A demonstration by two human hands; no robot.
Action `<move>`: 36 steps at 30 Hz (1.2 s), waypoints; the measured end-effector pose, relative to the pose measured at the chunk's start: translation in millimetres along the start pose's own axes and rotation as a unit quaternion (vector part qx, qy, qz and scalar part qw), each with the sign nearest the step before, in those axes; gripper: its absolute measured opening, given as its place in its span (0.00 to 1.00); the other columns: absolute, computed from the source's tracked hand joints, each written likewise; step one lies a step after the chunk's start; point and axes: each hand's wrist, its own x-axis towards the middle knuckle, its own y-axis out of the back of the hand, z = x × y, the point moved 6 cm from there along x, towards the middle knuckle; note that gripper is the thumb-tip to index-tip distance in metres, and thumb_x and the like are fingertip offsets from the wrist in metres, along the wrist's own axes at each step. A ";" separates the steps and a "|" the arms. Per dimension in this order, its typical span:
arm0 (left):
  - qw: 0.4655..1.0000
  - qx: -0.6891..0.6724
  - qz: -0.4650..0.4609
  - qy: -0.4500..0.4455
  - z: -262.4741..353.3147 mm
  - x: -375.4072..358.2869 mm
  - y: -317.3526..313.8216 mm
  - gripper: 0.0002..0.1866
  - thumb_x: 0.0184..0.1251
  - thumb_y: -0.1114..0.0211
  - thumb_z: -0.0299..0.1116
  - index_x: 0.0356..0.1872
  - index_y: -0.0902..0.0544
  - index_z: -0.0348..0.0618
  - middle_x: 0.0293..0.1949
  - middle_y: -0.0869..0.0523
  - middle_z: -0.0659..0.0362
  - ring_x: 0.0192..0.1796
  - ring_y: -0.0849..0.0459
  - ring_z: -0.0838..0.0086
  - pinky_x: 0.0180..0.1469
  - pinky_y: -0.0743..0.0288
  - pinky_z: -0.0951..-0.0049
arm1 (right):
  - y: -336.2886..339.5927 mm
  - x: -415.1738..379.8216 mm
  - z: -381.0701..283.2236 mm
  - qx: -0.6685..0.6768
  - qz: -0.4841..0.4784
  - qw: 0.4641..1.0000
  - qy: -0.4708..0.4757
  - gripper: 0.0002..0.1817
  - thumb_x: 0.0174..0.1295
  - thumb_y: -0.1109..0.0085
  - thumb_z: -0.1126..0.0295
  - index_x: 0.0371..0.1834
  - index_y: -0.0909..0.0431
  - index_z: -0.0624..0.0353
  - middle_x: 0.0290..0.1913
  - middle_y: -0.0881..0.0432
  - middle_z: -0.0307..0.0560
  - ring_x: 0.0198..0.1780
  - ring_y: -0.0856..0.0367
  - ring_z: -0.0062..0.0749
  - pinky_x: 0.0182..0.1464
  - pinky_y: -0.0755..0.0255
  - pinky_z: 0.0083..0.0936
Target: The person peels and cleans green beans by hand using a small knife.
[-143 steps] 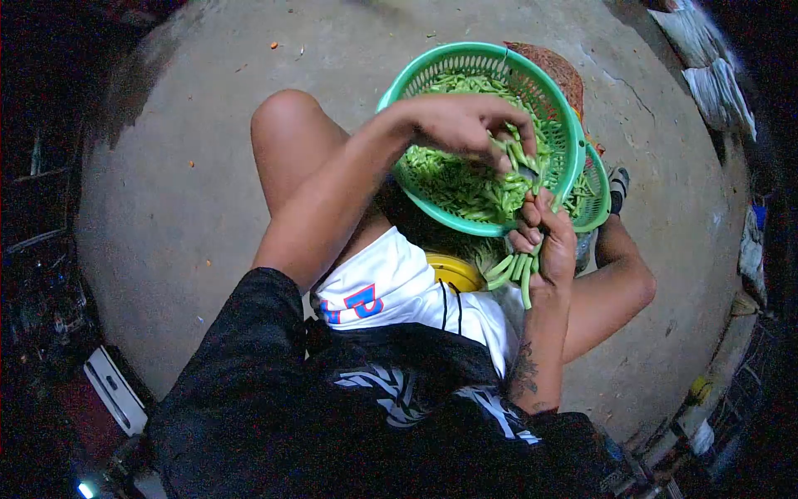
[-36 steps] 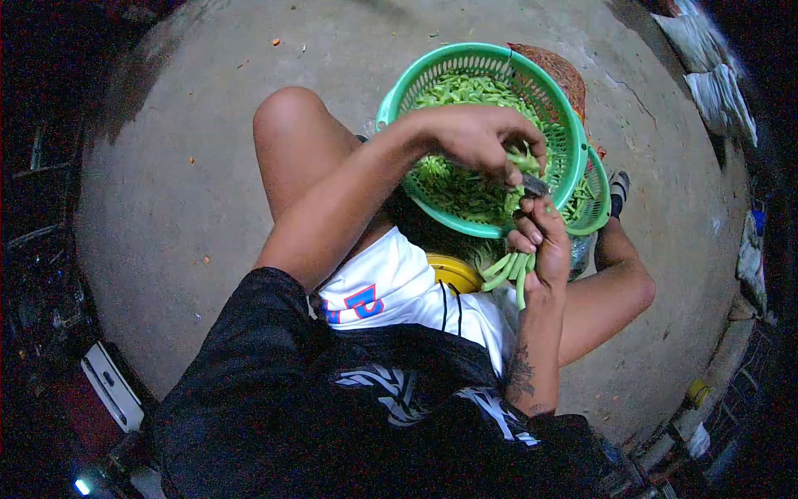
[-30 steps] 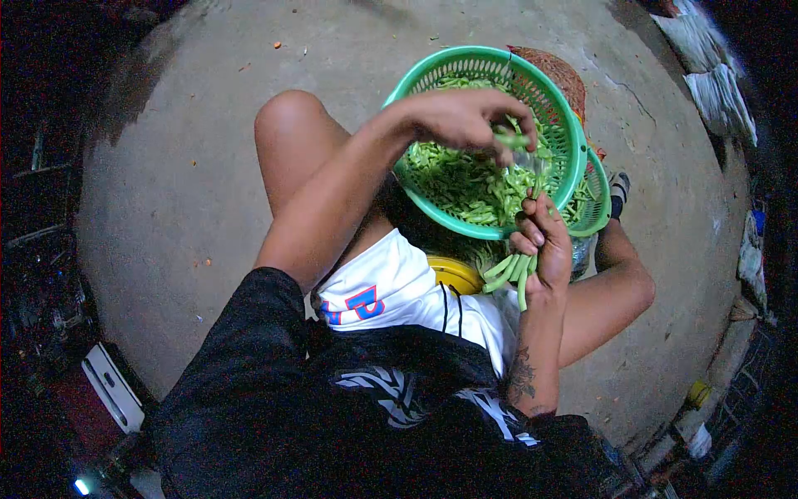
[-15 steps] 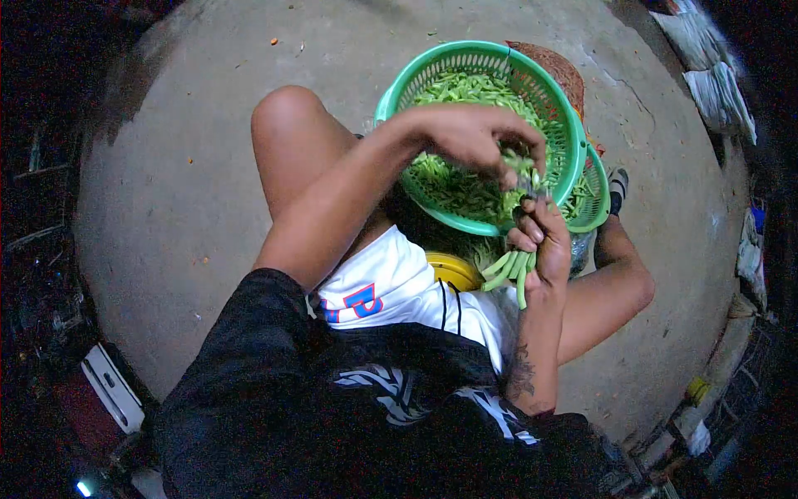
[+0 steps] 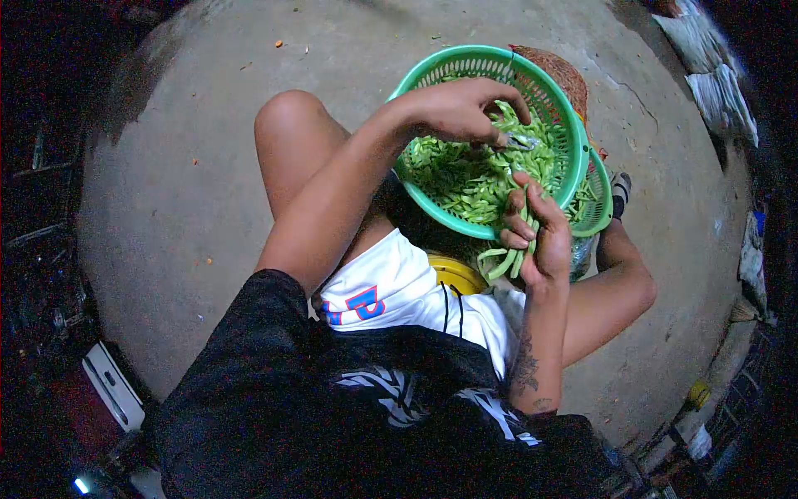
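My left hand (image 5: 465,112) is over the green plastic basket (image 5: 400,93), its fingers curled around a small shiny metal blade (image 5: 522,142). How the thumb meets the blade is partly hidden. Cut green bean pieces (image 5: 465,187) fill much of the basket. Near the basket's front rim, my right hand (image 5: 539,229) is closed around a bunch of long green beans (image 5: 502,264). Their lower ends hang below the fingers, and the upper ends come close to the blade's side of the basket.
A second green basket (image 5: 600,204) with more cut pieces stands behind the first at right. A yellow round object (image 5: 457,273) sits between my legs. A reddish-brown sack (image 5: 559,75) lies behind the baskets on the concrete floor (image 5: 191,249).
My left hand with the blade has moved up and left, away from the right hand. The right hand stays nearly in place, and less of the beans shows below its fingers.
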 end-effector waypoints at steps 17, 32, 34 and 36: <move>0.986 0.115 0.114 0.045 -27.2 3.0 29.3 0.26 0.57 0.27 0.30 0.59 0.20 0.38 0.42 0.13 0.49 0.43 0.16 0.65 0.48 0.20 0.63 | -21.2 74.6 -87.9 -0.774 0.104 0.568 0.258 0.12 0.60 0.30 0.66 0.42 0.12 0.64 0.33 0.12 0.59 0.36 0.11 0.50 0.43 0.20 0.37; 0.994 -0.086 0.052 -0.033 -6.1 2.4 9.9 0.21 0.64 0.28 0.31 0.58 0.18 0.41 0.48 0.14 0.57 0.49 0.17 0.70 0.53 0.23 0.68 | -11.8 21.0 -63.6 -0.417 0.141 0.895 0.076 0.12 0.72 0.37 0.61 0.47 0.14 0.58 0.31 0.16 0.34 0.22 0.31 0.12 0.22 0.40 0.15; 0.996 -0.049 0.022 -0.070 -1.4 3.0 2.0 0.21 0.64 0.27 0.32 0.57 0.17 0.40 0.48 0.14 0.56 0.51 0.18 0.70 0.56 0.24 0.67 | -13.3 9.0 -57.9 -0.379 0.144 0.912 0.057 0.13 0.72 0.37 0.61 0.48 0.15 0.59 0.30 0.16 0.34 0.21 0.32 0.12 0.21 0.41 0.14; 0.997 -0.069 0.011 -0.043 -6.3 4.8 -2.2 0.21 0.62 0.26 0.33 0.56 0.16 0.40 0.48 0.14 0.55 0.54 0.19 0.69 0.59 0.26 0.67 | -10.1 -0.1 -52.0 -0.335 0.161 0.927 0.040 0.13 0.72 0.37 0.62 0.48 0.17 0.61 0.30 0.17 0.35 0.18 0.37 0.11 0.18 0.45 0.13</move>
